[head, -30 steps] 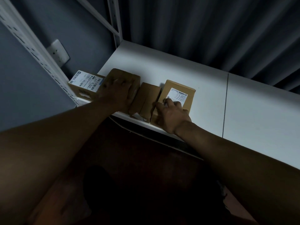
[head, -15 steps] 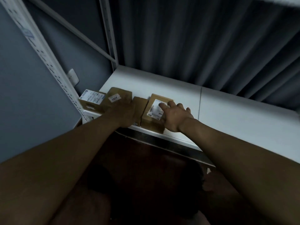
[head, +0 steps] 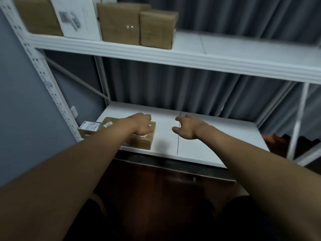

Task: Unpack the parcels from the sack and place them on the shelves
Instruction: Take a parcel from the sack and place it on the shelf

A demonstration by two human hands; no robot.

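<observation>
A row of small brown parcels stands at the left front of the lower white shelf point(head: 217, 136): a labelled one point(head: 88, 126) at the far left, a second point(head: 108, 123) beside it, and the rightmost parcel point(head: 144, 142). My left hand point(head: 142, 126) is over the rightmost parcel with its fingers curled down; whether it grips the parcel is unclear. My right hand point(head: 186, 126) hovers over bare shelf to the right, fingers spread, holding nothing. No sack is in view.
The upper shelf point(head: 225, 54) carries brown boxes point(head: 121, 23) point(head: 157, 28) and a white box point(head: 76, 16) at its left end. A perforated upright point(head: 57, 105) stands left, a grey curtain hangs behind, and dark floor lies below.
My right hand has left the labelled parcel, moved right and opened. My left hand has shifted right along the row. The view has tilted up and now shows the upper shelf.
</observation>
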